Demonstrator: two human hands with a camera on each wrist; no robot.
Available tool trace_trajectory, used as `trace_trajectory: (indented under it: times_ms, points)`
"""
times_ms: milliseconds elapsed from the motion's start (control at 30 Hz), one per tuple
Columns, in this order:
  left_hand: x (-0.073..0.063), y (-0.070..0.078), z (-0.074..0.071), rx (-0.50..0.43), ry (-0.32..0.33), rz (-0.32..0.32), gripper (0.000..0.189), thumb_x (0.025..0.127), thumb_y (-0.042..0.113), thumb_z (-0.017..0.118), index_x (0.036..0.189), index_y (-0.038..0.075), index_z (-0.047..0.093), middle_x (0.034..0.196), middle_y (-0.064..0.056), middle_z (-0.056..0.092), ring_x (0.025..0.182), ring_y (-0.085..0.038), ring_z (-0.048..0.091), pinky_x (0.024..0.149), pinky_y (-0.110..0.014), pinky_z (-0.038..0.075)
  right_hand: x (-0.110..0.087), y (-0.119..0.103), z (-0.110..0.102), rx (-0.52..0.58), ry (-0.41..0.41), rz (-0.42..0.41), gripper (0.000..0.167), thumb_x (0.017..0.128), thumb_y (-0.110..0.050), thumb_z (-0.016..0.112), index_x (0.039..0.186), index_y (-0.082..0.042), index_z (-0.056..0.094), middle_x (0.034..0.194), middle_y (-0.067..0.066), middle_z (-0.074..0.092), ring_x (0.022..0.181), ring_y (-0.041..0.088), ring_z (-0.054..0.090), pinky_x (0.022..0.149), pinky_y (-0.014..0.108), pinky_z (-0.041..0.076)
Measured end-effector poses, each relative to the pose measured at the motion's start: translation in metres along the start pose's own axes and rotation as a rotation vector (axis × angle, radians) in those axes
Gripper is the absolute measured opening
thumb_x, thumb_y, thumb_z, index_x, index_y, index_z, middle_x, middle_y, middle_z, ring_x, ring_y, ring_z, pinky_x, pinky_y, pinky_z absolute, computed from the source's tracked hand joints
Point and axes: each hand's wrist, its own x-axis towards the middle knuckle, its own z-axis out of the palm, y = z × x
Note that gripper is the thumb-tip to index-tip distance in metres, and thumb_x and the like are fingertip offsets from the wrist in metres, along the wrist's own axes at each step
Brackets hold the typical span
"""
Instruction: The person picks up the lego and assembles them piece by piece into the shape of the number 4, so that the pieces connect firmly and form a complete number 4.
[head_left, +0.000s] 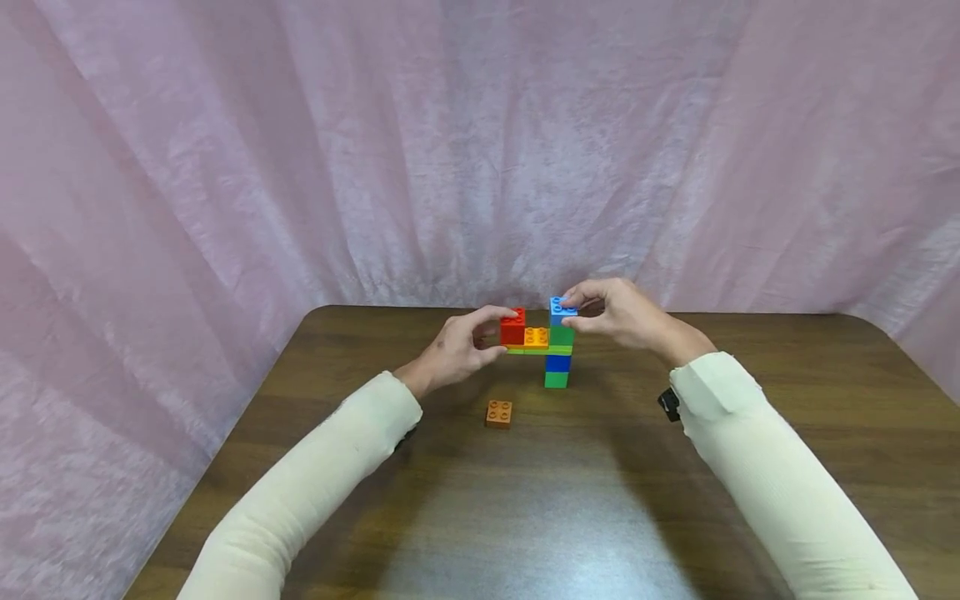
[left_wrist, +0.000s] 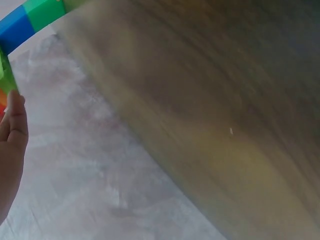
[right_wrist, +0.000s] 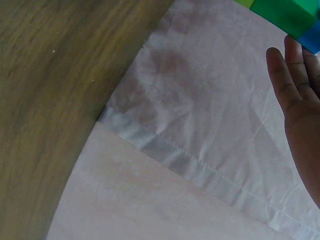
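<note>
A small tower of toy building bricks stands upright in the head view. Its base is a green brick (head_left: 556,381) under a dark blue brick (head_left: 557,363). Over these a lime plate (head_left: 536,352) juts left, bearing a yellow-orange brick (head_left: 536,337) and, at its outer end, a red brick (head_left: 512,332). Thumb and index finger of my left hand (head_left: 456,347) pinch that red end. On the right, another green brick (head_left: 561,336) carries a light blue brick (head_left: 557,315), which my right hand (head_left: 628,313) pinches. Both wrist views catch only parts of the hands and bricks.
A loose orange-brown brick (head_left: 498,414) lies on the wooden table (head_left: 525,500), nearer than the tower. Pink curtain (head_left: 480,150) hangs behind the table's far edge and along its left side.
</note>
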Motion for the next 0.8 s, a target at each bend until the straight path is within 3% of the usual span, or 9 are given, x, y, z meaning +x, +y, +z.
trace_trajectory:
  times_ms: [167,333,467,633,800]
  points:
    - [-0.014,0.004,-0.01,-0.031,-0.026,-0.006,0.066,0.084,-0.008,0.075,0.144,0.007,0.052,0.13,-0.017,0.064,0.109,-0.029,0.068,0.084,-0.038,0.057,-0.002,0.002,0.003,-0.014,-0.004,0.011,0.021,0.09,-0.005,0.075,0.109,0.002,0.07,0.111,0.019,0.069,0.097,0.033,0.068,0.086,0.043,0.056]
    - [-0.032,0.003,-0.013,-0.016,-0.067,-0.01,0.045,0.083,-0.003,0.079,0.125,0.001,0.063,0.112,-0.017,0.07,0.1,-0.032,0.069,0.079,-0.029,0.057,-0.005,0.005,0.004,-0.035,0.003,-0.005,0.022,0.09,-0.007,0.074,0.11,0.001,0.068,0.102,0.015,0.069,0.089,0.026,0.066,0.081,0.038,0.056]
    - [-0.044,0.0,-0.008,0.033,-0.16,-0.073,0.033,0.081,0.002,0.082,0.111,-0.003,0.069,0.109,-0.017,0.071,0.098,-0.032,0.069,0.08,-0.027,0.057,-0.006,0.006,0.004,-0.038,0.002,0.001,0.022,0.091,-0.007,0.074,0.11,-0.001,0.068,0.099,0.013,0.069,0.085,0.024,0.063,0.073,0.028,0.054]
    - [-0.048,0.0,0.002,0.11,-0.265,-0.155,0.036,0.08,0.008,0.084,0.113,0.001,0.071,0.112,-0.01,0.073,0.102,-0.024,0.07,0.086,-0.028,0.055,-0.006,0.006,0.003,-0.032,0.001,0.018,0.021,0.091,-0.007,0.074,0.111,-0.002,0.068,0.1,0.013,0.069,0.085,0.024,0.062,0.071,0.023,0.052]
    - [-0.051,-0.002,0.009,0.182,-0.304,-0.172,0.029,0.08,0.008,0.085,0.106,0.006,0.072,0.102,-0.002,0.073,0.097,-0.016,0.068,0.085,-0.026,0.055,-0.004,0.007,0.007,-0.032,0.008,0.018,0.022,0.09,-0.007,0.075,0.11,-0.002,0.068,0.101,0.013,0.07,0.087,0.025,0.065,0.073,0.023,0.053]
